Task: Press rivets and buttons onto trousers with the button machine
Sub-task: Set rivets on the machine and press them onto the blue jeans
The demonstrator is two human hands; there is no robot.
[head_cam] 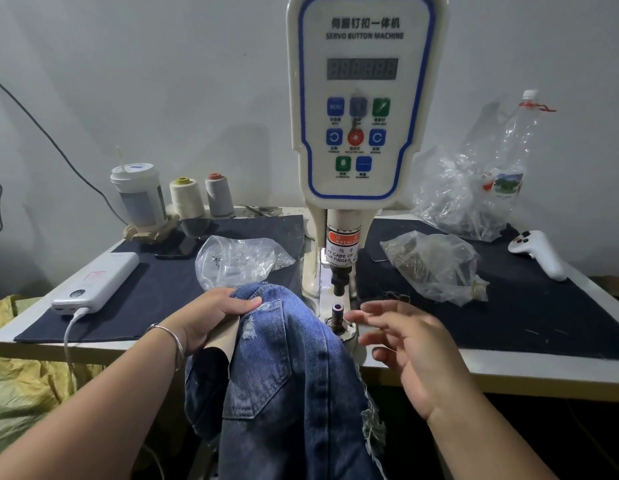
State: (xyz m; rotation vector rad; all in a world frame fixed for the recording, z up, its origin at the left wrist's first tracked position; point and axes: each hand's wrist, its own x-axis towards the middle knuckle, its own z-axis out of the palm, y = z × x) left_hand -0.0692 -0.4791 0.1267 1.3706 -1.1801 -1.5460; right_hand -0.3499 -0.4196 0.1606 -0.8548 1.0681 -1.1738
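Blue ripped denim trousers (287,368) hang over the table's front edge, just left of the button machine's lower die (337,315). My left hand (218,315) grips the trousers' top edge, thumb on the denim. Fingers spread and relaxed, my right hand (405,344) hovers just right of the lower die and holds nothing. The cream servo button machine (365,98) stands in the middle, its punch (339,282) raised above the die. Clear bags of small metal parts lie to the left (238,259) and to the right (436,265) of the machine.
Dark cloth mats (530,306) cover the white table. On the left lie a white power bank (100,278) with a cable, a phone (178,245), a lidded cup (138,195) and two thread cones (187,197). A white controller (540,254) and a plastic bottle (509,161) sit at right.
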